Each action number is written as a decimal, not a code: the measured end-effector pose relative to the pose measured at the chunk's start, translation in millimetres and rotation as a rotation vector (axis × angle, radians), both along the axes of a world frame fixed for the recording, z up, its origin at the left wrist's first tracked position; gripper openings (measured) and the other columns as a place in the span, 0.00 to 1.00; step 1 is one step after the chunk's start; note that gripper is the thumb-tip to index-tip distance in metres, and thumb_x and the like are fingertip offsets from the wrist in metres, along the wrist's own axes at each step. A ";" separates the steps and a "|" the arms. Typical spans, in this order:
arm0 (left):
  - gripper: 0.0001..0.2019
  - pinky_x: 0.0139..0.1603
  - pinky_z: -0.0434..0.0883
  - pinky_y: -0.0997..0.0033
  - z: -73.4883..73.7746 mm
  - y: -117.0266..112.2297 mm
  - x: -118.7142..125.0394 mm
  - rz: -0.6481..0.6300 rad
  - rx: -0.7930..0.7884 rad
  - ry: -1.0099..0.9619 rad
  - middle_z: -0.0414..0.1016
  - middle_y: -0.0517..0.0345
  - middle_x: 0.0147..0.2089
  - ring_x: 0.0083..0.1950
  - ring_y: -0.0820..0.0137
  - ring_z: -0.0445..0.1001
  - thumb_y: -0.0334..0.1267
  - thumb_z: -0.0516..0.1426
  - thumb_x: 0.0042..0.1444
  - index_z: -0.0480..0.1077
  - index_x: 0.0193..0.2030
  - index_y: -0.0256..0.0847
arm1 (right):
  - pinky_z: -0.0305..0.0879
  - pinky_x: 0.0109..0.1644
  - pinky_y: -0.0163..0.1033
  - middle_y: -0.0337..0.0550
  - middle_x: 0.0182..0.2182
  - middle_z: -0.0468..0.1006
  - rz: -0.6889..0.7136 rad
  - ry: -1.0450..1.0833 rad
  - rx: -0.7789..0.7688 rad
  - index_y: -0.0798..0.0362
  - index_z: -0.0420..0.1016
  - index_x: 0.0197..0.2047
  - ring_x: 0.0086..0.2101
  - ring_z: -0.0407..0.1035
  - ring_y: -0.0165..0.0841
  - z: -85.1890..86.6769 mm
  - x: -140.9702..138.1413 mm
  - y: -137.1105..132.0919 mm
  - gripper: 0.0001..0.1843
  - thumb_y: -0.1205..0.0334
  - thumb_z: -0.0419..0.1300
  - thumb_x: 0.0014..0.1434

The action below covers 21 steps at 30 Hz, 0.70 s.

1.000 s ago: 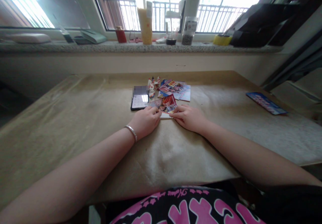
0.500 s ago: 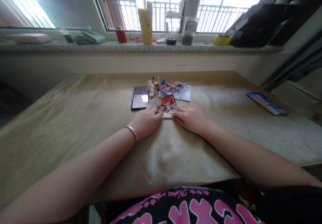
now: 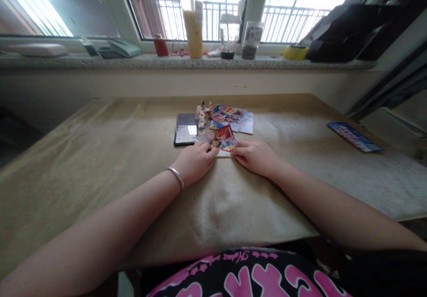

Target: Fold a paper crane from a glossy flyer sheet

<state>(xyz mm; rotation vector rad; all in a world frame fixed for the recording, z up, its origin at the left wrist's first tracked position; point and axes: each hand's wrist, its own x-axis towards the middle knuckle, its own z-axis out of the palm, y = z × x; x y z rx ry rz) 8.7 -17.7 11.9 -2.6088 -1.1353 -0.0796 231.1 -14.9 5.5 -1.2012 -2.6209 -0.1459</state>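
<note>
A colourful printed sheet of paper lies on the table, with a white folded strip along its near edge. My left hand, a silver bangle at its wrist, has its fingers closed on the left end of that strip. At the other end my right hand pinches the fold between thumb and fingers. Just beyond my left hand lies a phone with its screen lit. Small folded paper pieces sit past the sheet, beside a pile of printed papers.
The table has a tan cover. A blue printed packet or leaflet lies at the right. On the windowsill stand a tall cup of yellow drink, a red bottle, clear containers and a black bag.
My right hand has shifted slightly right along the fold, and more of the white strip shows. The left thumb has moved a little; the other things stay put.
</note>
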 end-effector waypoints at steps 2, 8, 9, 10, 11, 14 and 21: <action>0.16 0.39 0.70 0.64 -0.2 -0.3 0.3 0.000 -0.001 -0.006 0.72 0.47 0.44 0.44 0.60 0.70 0.35 0.49 0.60 0.67 0.54 0.40 | 0.58 0.37 0.34 0.43 0.36 0.77 -0.002 -0.002 -0.005 0.50 0.78 0.38 0.37 0.70 0.32 0.8 -0.4 -0.4 0.13 0.61 0.51 0.63; 0.17 0.49 0.68 0.61 -4.6 1.7 0.1 -0.062 -0.015 -0.063 0.70 0.45 0.48 0.48 0.60 0.68 0.33 0.48 0.59 0.68 0.53 0.35 | 0.58 0.37 0.34 0.43 0.35 0.77 -0.039 -0.028 -0.044 0.50 0.78 0.38 0.37 0.70 0.33 4.6 -1.1 -0.8 0.12 0.61 0.52 0.62; 0.17 0.51 0.68 0.61 -5.2 2.0 0.2 -0.076 -0.025 -0.075 0.70 0.45 0.49 0.49 0.60 0.67 0.33 0.48 0.59 0.68 0.53 0.34 | 0.58 0.37 0.34 0.43 0.35 0.77 -0.043 -0.030 -0.047 0.50 0.78 0.38 0.37 0.70 0.33 5.0 -1.1 -0.9 0.12 0.61 0.52 0.62; 0.17 0.53 0.67 0.61 -5.6 2.1 0.3 -0.089 -0.038 -0.085 0.69 0.44 0.50 0.51 0.60 0.66 0.33 0.48 0.58 0.67 0.53 0.32 | 0.58 0.37 0.34 0.43 0.35 0.77 -0.046 -0.031 -0.049 0.50 0.77 0.38 0.37 0.70 0.33 5.4 -1.2 -0.9 0.12 0.61 0.52 0.62; 0.18 0.54 0.66 0.61 -5.8 2.1 0.3 -0.100 -0.050 -0.090 0.69 0.43 0.50 0.51 0.60 0.66 0.33 0.48 0.58 0.67 0.53 0.31 | 0.58 0.38 0.35 0.43 0.35 0.77 -0.048 -0.031 -0.052 0.50 0.77 0.39 0.37 0.70 0.33 5.7 -1.2 -1.0 0.12 0.61 0.52 0.62; 0.20 0.54 0.66 0.59 -4.9 1.4 0.1 -0.115 -0.079 -0.086 0.68 0.41 0.50 0.51 0.59 0.66 0.39 0.50 0.59 0.66 0.55 0.29 | 0.58 0.38 0.34 0.43 0.36 0.77 -0.051 -0.032 -0.066 0.50 0.77 0.39 0.37 0.69 0.32 6.2 -1.2 -1.0 0.12 0.61 0.52 0.62; 0.23 0.49 0.67 0.59 0.0 -1.5 0.2 -0.132 -0.088 -0.045 0.68 0.45 0.49 0.48 0.59 0.66 0.46 0.48 0.61 0.61 0.60 0.39 | 0.57 0.36 0.34 0.43 0.33 0.76 -0.054 -0.014 -0.078 0.52 0.77 0.35 0.34 0.68 0.31 7.1 3.0 1.4 0.11 0.62 0.53 0.60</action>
